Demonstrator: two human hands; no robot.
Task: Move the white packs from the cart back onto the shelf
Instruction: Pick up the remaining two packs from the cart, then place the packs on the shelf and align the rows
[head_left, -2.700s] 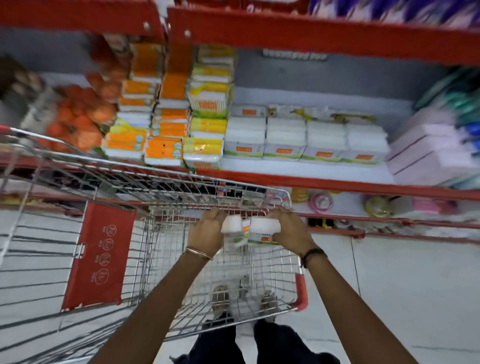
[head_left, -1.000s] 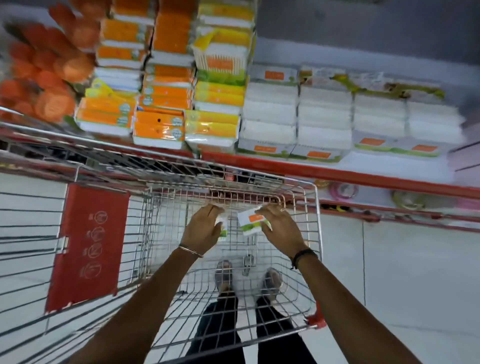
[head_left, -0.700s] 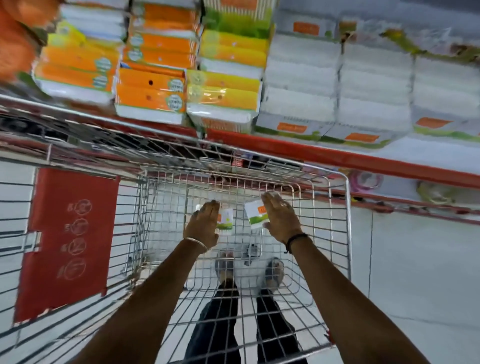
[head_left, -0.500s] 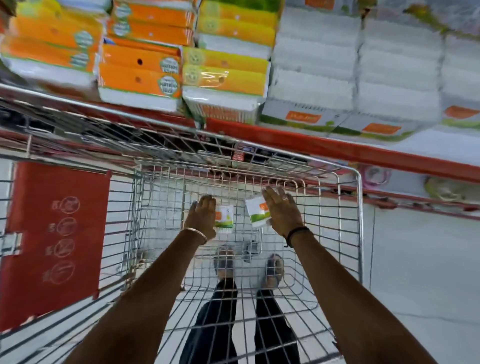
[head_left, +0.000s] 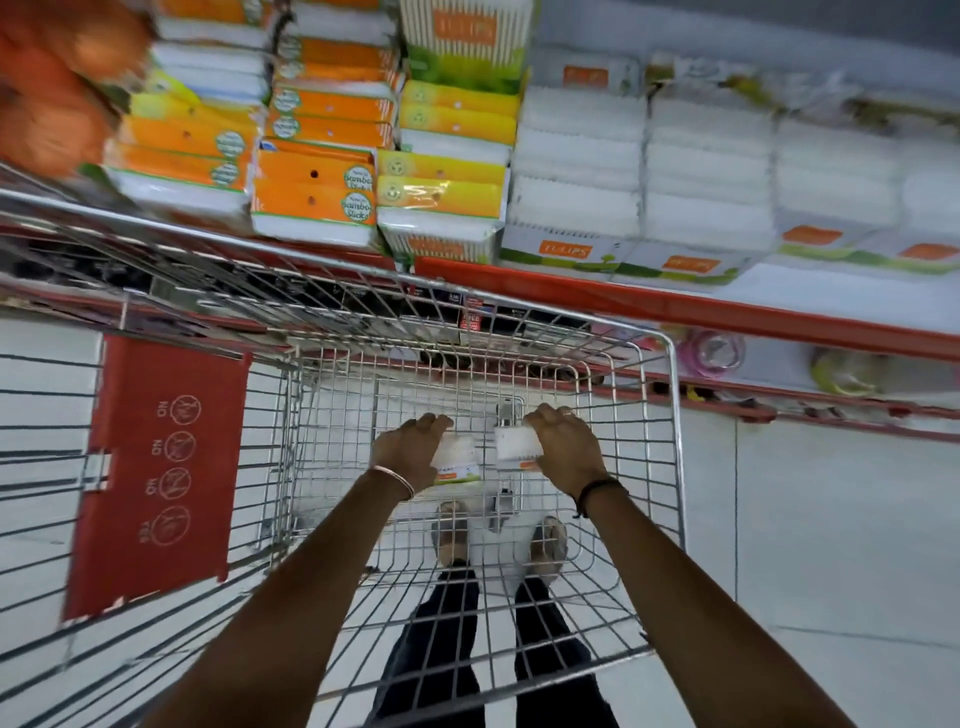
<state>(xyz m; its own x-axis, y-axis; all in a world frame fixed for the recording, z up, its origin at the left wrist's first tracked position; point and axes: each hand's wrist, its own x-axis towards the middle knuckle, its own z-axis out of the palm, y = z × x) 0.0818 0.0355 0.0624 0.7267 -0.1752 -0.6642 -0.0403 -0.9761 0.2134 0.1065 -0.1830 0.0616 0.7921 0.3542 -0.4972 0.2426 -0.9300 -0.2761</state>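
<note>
Both my arms reach down into a wire shopping cart (head_left: 670, 415). My left hand (head_left: 410, 452) is shut on a small white pack (head_left: 457, 460) with an orange and green label. My right hand (head_left: 563, 447) is shut on a second white pack (head_left: 511, 441) beside it. The two packs sit low in the basket, a small gap between them. Above the cart, the red-edged shelf (head_left: 675, 306) carries rows of matching white packs (head_left: 576, 176), stacked in several columns.
Orange and yellow boxes (head_left: 317, 171) fill the shelf's left part. A red child-seat flap (head_left: 161, 467) hangs in the cart at left. My legs and feet (head_left: 452, 535) show through the mesh. White tiled floor (head_left: 831, 545) lies to the right; a lower shelf holds small items (head_left: 717, 353).
My hands have gone deeper into the basket and closed more fully over the two packs. The view has tilted down and nearer the shelf.
</note>
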